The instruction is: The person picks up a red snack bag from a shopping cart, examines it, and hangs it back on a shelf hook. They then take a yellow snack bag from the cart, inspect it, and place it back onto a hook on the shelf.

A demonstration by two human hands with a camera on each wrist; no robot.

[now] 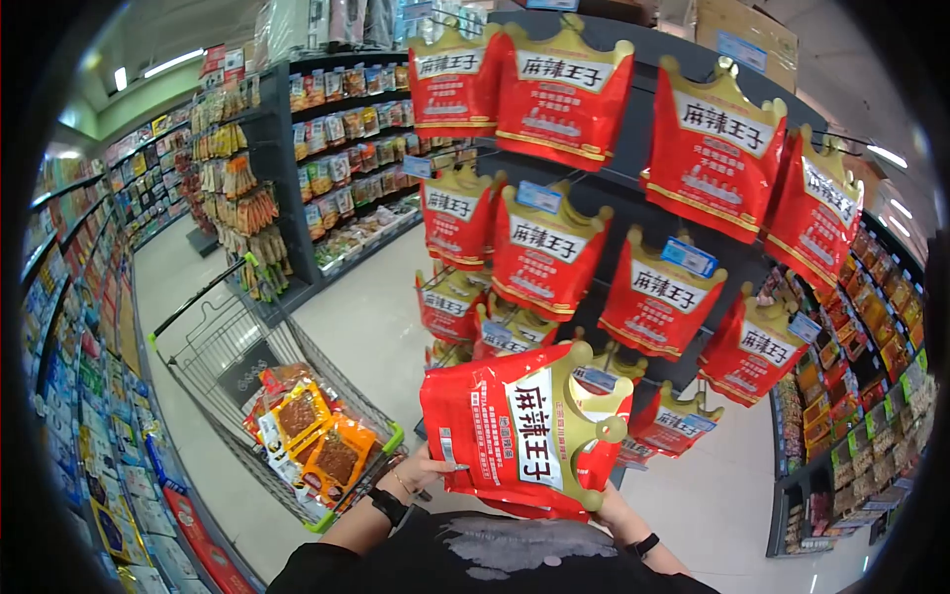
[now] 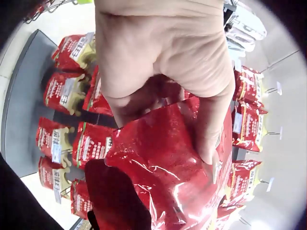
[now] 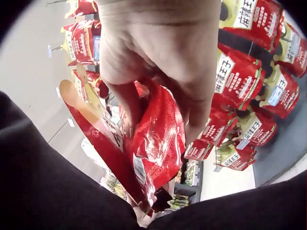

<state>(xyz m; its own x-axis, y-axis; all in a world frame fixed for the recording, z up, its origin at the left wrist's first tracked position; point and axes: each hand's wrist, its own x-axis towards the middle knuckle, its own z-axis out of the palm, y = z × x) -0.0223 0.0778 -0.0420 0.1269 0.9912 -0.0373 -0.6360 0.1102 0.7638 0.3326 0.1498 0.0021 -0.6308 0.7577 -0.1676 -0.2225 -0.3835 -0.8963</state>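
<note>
A large red snack bag [image 1: 475,421] with a gold crown-shaped top is held turned sideways before the body, crown end to the right. My left hand [image 1: 426,468] grips its left end, the thumb on the printed face. In the left wrist view, the left hand [image 2: 168,57] pinches the red foil [image 2: 153,143] between thumb and fingers. My right hand [image 1: 616,507] holds the crown end from below, its fingers mostly hidden behind the bag. The right wrist view shows the right hand [image 3: 158,52] with its fingers curled round shiny red foil [image 3: 160,129], next to the gold crown edge [image 3: 79,98].
A dark display rack [image 1: 643,99] bears hanging rows of similar red bags [image 1: 564,94] just ahead. A wire shopping cart [image 1: 213,332] with several orange and yellow packets [image 1: 341,455] stands at left. Stocked shelves line both sides, and pale floor [image 1: 341,297] runs between them.
</note>
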